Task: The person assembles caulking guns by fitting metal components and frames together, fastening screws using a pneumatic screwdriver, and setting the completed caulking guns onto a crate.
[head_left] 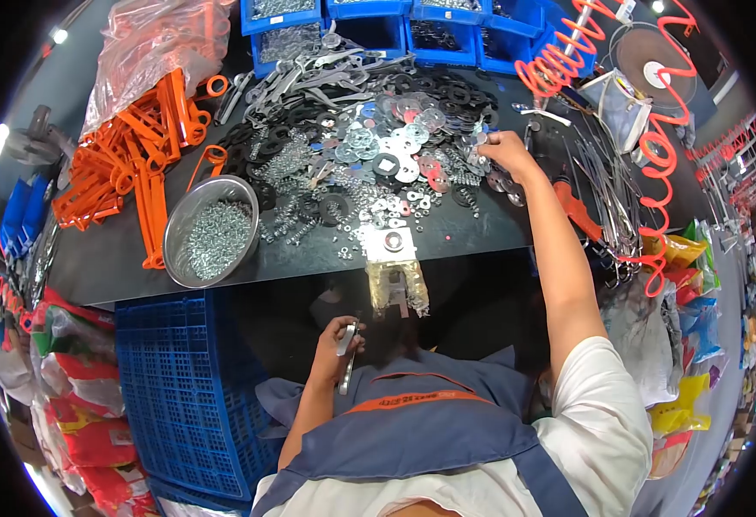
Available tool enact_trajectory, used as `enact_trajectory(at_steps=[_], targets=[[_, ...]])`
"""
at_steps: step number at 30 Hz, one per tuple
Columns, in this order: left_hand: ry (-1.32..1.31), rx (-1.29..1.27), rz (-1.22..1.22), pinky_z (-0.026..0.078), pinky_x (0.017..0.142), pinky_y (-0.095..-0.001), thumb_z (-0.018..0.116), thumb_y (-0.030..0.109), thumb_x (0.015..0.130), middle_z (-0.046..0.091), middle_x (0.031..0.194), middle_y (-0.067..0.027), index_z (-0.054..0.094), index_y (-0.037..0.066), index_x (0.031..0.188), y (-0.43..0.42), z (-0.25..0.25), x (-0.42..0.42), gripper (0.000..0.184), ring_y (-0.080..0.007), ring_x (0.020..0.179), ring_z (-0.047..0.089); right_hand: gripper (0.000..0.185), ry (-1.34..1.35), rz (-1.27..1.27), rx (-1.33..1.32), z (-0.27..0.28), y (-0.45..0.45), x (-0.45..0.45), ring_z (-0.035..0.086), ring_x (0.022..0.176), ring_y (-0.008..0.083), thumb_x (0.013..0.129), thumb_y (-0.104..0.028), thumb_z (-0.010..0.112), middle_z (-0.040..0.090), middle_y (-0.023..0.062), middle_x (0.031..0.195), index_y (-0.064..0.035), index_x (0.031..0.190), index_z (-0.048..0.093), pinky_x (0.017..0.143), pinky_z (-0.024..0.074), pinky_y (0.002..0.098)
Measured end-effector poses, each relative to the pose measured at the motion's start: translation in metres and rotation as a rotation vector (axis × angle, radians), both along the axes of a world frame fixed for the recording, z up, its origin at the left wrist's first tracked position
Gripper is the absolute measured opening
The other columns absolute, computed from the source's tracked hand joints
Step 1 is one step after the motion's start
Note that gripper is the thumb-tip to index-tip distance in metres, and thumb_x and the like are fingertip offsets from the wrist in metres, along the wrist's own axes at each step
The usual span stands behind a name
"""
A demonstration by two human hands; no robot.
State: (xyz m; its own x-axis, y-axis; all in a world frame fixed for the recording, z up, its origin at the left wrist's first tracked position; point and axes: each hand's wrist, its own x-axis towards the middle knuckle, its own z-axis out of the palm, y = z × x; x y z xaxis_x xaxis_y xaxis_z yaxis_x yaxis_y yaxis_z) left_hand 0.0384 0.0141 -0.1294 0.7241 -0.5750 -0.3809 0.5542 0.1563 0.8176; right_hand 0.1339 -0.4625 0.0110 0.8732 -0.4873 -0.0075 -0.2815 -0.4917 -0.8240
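My left hand (pixel 336 343) is low in front of the apron, below the table edge, with its fingers wrapped round a long silver metal part (pixel 346 366). Out on the table, my right hand (pixel 507 153) reaches to the right side of the pile of washers (pixel 386 142). Its fingers are pinched together at small round pieces, and what they hold is too small to name. Springs (pixel 287 168) and black rings lie left of the washers. A metal fixture (pixel 391 245) sits at the table's front edge between my hands.
Orange handles (pixel 149 155) are heaped at the left, beside a steel bowl (pixel 211 179) of small screws. Blue bins (pixel 441 41) line the back. Red coiled hoses (pixel 658 155) hang at the right near long thin rods. A blue crate (pixel 171 379) stands below the table.
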Motion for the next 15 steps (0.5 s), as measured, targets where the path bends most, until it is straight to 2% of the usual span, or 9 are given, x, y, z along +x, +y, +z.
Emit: enact_trajectory(at_steps=[2, 3, 4, 6, 7, 10, 12, 14, 15], targets=[[-0.006, 0.016, -0.007, 0.051, 0.066, -0.0271, 0.060, -0.003, 0.083, 0.060, 0.108, -0.0150, 0.049, 0.000, 0.113, 0.000, 0.000, 0.000, 0.032, -0.0173, 0.080, 0.061, 0.017, -0.014, 0.083, -0.180, 0.016, 0.021, -0.010, 0.048, 0.048, 0.0127, 0.066, -0.013, 0.070, 0.051, 0.0042, 0.052, 0.0017, 0.062, 0.061, 0.052, 0.0435, 0.0329], [-0.010, 0.021, -0.003, 0.051, 0.066, -0.0272, 0.060, -0.003, 0.083, 0.060, 0.108, -0.0151, 0.049, 0.000, 0.113, 0.000, -0.001, 0.000, 0.032, -0.0173, 0.079, 0.061, 0.013, 0.078, 0.156, -0.438, 0.019, 0.023, -0.010, 0.058, 0.059, 0.0216, 0.066, -0.010, 0.069, 0.058, 0.0091, 0.063, 0.0002, 0.071, 0.061, 0.063, 0.0498, 0.0368], [-0.014, 0.026, 0.002, 0.051, 0.066, -0.0272, 0.059, -0.003, 0.083, 0.060, 0.108, -0.0151, 0.049, -0.001, 0.113, 0.001, -0.001, 0.000, 0.032, -0.0173, 0.079, 0.061, 0.013, 0.073, 0.157, -0.433, 0.015, 0.026, -0.011, 0.058, 0.059, 0.0216, 0.066, -0.010, 0.069, 0.058, 0.0091, 0.063, 0.0002, 0.071, 0.061, 0.063, 0.0498, 0.0368], [-0.021, 0.030, 0.010, 0.051, 0.067, -0.0266, 0.058, -0.005, 0.082, 0.059, 0.107, -0.0146, 0.049, 0.000, 0.113, 0.003, 0.002, -0.002, 0.033, -0.0160, 0.078, 0.060, 0.021, -0.163, -0.020, -1.064, 0.005, 0.034, -0.014, 0.061, 0.077, 0.0293, 0.067, -0.007, 0.067, 0.061, 0.0136, 0.083, -0.0030, 0.087, 0.060, 0.071, 0.0496, 0.0408], [-0.024, 0.027, 0.017, 0.051, 0.068, -0.0260, 0.057, -0.006, 0.082, 0.059, 0.106, -0.0141, 0.048, 0.000, 0.113, 0.004, 0.003, -0.002, 0.033, -0.0146, 0.078, 0.059, 0.027, -0.092, -0.025, -0.933, 0.008, 0.034, -0.014, 0.058, 0.093, 0.0338, 0.070, -0.004, 0.065, 0.058, 0.0140, 0.096, -0.0055, 0.095, 0.057, 0.078, 0.0476, 0.0426], [-0.006, 0.015, 0.036, 0.051, 0.067, -0.0264, 0.057, -0.005, 0.082, 0.059, 0.107, -0.0146, 0.048, 0.000, 0.113, 0.007, 0.001, -0.002, 0.032, -0.0148, 0.077, 0.059, 0.026, -0.269, -0.141, -0.819, 0.009, 0.039, -0.017, 0.058, 0.090, 0.0339, 0.070, 0.000, 0.063, 0.059, 0.0140, 0.093, -0.0052, 0.095, 0.057, 0.077, 0.0478, 0.0419], [-0.013, 0.042, 0.034, 0.052, 0.067, -0.0267, 0.058, -0.004, 0.082, 0.059, 0.107, -0.0147, 0.049, 0.000, 0.112, 0.007, 0.002, -0.002, 0.031, -0.0150, 0.077, 0.059, 0.021, -0.357, -0.141, -0.883, 0.009, 0.043, -0.022, 0.059, 0.087, 0.0338, 0.071, -0.001, 0.064, 0.060, 0.0145, 0.090, -0.0045, 0.091, 0.059, 0.075, 0.0482, 0.0416], [-0.022, 0.067, 0.034, 0.052, 0.066, -0.0270, 0.058, -0.004, 0.082, 0.059, 0.108, -0.0148, 0.049, -0.001, 0.111, 0.006, 0.002, -0.001, 0.031, -0.0152, 0.077, 0.060, 0.014, -0.310, 0.150, -0.579, 0.009, 0.045, -0.025, 0.061, 0.085, 0.0325, 0.072, -0.006, 0.066, 0.061, 0.0143, 0.085, -0.0038, 0.086, 0.063, 0.075, 0.0486, 0.0409], [-0.015, 0.045, 0.030, 0.052, 0.068, -0.0274, 0.058, -0.004, 0.081, 0.059, 0.109, -0.0149, 0.049, -0.001, 0.112, 0.006, -0.001, 0.000, 0.033, -0.0161, 0.079, 0.060, 0.012, -0.317, 0.190, -0.509, 0.004, 0.049, -0.023, 0.062, 0.083, 0.0320, 0.073, -0.009, 0.067, 0.062, 0.0137, 0.082, -0.0041, 0.083, 0.066, 0.075, 0.0490, 0.0394]])
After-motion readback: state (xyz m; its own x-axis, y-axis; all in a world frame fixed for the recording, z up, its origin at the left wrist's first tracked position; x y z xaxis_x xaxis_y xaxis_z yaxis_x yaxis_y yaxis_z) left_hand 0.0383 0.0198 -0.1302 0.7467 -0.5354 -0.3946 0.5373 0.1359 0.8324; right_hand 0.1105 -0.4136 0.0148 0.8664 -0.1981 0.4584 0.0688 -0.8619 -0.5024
